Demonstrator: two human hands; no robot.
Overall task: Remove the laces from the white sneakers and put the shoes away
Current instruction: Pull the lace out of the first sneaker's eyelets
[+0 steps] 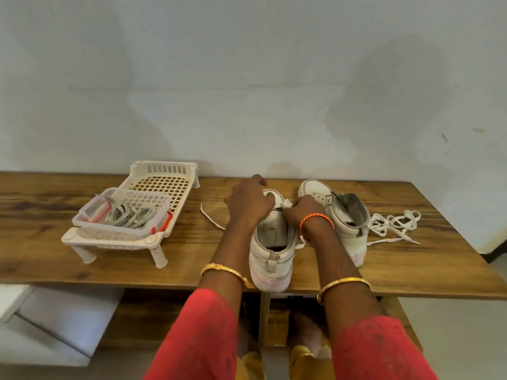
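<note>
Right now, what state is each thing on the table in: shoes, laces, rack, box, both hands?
Near sneaker: upright, lace partly in, being worked on.
Far sneaker: upright, unlaced.
Loose lace: heaped on the table, right of the far sneaker.
Rack: standing, holds the clear box.
Clear box: open, cords inside.
Left hand: grips the near sneaker's front.
Right hand: pinches its lace.

two white sneakers (271, 242), loose lace (395, 223)

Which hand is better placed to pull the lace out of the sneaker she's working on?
The right hand, probably. It pinches a white piece at the near sneaker's tongue, likely the lace, while the left hand steadies the toe. The far sneaker looks unlaced, its loose lace beside it.
</note>
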